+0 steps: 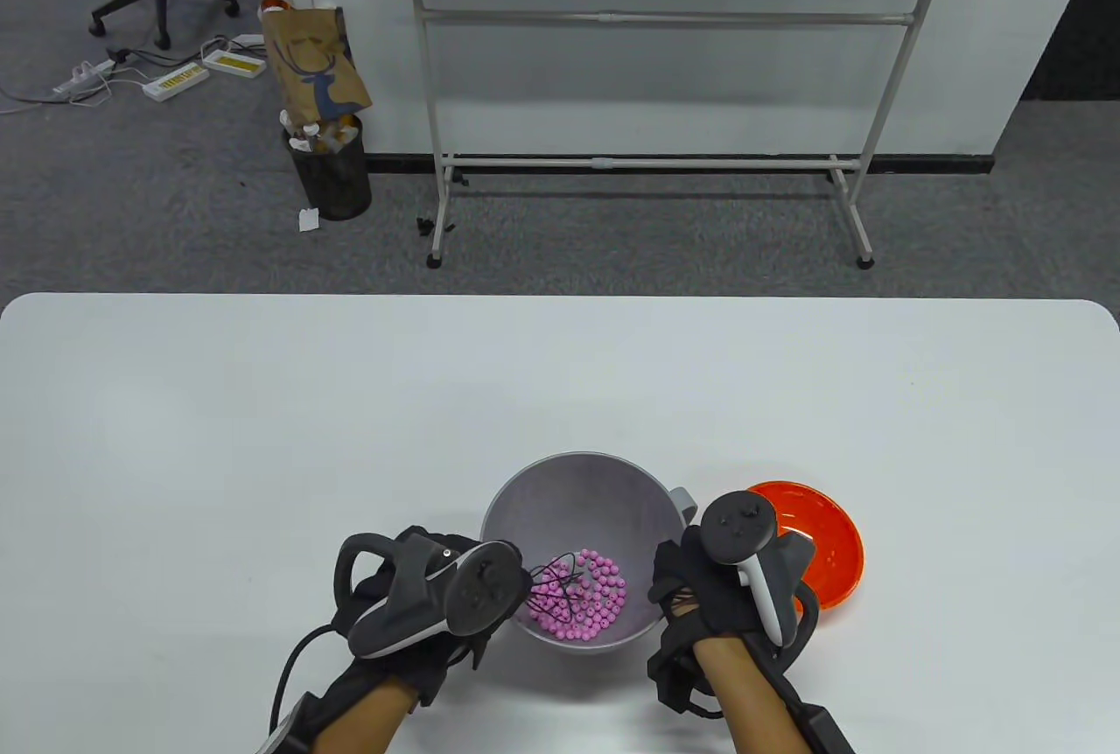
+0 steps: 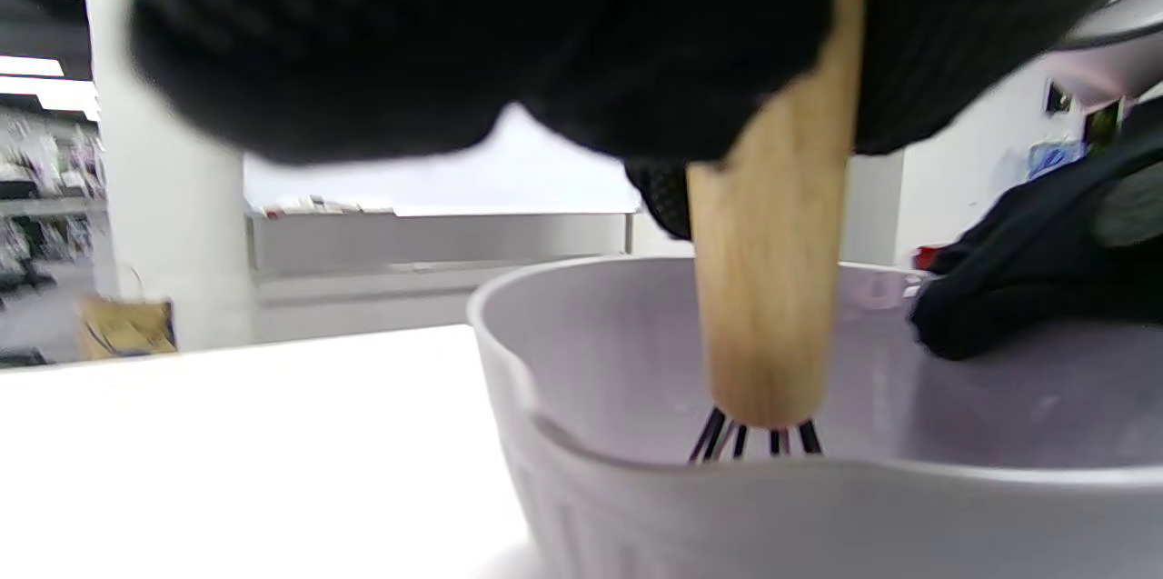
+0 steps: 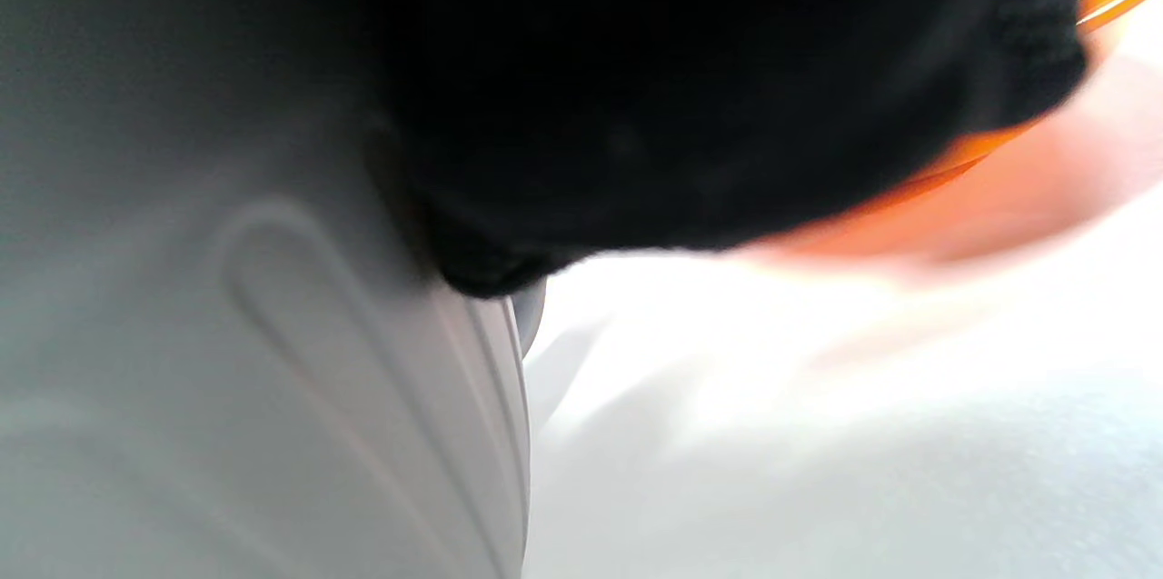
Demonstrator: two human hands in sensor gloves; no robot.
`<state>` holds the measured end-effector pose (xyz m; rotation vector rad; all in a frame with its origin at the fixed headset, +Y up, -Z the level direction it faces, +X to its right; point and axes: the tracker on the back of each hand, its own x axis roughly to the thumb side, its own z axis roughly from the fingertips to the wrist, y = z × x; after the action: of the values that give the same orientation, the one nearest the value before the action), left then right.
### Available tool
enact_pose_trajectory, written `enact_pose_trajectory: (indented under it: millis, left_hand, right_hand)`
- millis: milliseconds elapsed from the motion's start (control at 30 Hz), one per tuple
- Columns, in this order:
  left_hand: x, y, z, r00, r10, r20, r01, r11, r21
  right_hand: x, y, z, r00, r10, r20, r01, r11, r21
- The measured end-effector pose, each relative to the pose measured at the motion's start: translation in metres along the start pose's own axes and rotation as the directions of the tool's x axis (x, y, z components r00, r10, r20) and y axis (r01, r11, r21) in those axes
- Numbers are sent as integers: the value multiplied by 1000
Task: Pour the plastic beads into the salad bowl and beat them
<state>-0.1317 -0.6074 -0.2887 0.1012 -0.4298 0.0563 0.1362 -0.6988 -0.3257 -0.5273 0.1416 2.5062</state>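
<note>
Left hand [image 1: 411, 592] grips a whisk [image 2: 768, 288] by its wooden handle, fingers wrapped round it in the left wrist view, with the black wires down inside the bowl [image 1: 525, 509] among the beads [image 1: 586, 596]. Right hand [image 1: 700, 588] is against the bowl's right side by the rim, apparently steadying it; the right wrist view shows only dark glove pressed to the grey wall, so I cannot tell whether its fingers curl over the rim or lie flat. The pink beads lie in a heap on the bowl's floor, toward the near side, and the whisk's wires sit in their left part. An orange dish [image 1: 831, 544] stands on the table [image 1: 262, 439] just right of the bowl, partly behind the right hand; what shows of it holds no beads. By this the pouring looks done, and the beating is the step in hand. How much of it is finished the pictures cannot say; what is left, as I judge, is more stirring and lifting the whisk out.
</note>
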Motion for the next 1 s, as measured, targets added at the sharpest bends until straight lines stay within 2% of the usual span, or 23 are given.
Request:
enact_pose_trajectory:
  millis: [133,433,533,667,800,900,1000]
  left_hand:
    - [-2,-17,-6,994,112,-1,-112,993,20]
    - [-3,-30,-6,998,-31,-60,43,975,216]
    - [-5,-29,-6,996,-51,-75,67,971,228]
    - [-5,-21,-4,984,-145,-99,164,959,230]
    - [2,-10,-3,977,-192,-98,206,966,159]
    - [7,-2,-1,978,-189,-82,196,977,83]
    - [7,5,2,993,-113,-47,114,993,22]
  right_hand:
    - [0,0,0,1000,0,0,0,1000,0]
    - [0,0,0,1000,0,0,0,1000,-1]
    - [0,0,0,1000,0,1,0,1000,0]
    - [0,0,0,1000,1,1,-1,1000,-1]
    - [0,0,0,1000,0,1,0,1000,0]
    - [0,0,0,1000,-1,1,1,1000,0]
    - [0,0,0,1000,-1,1,1,1000,0]
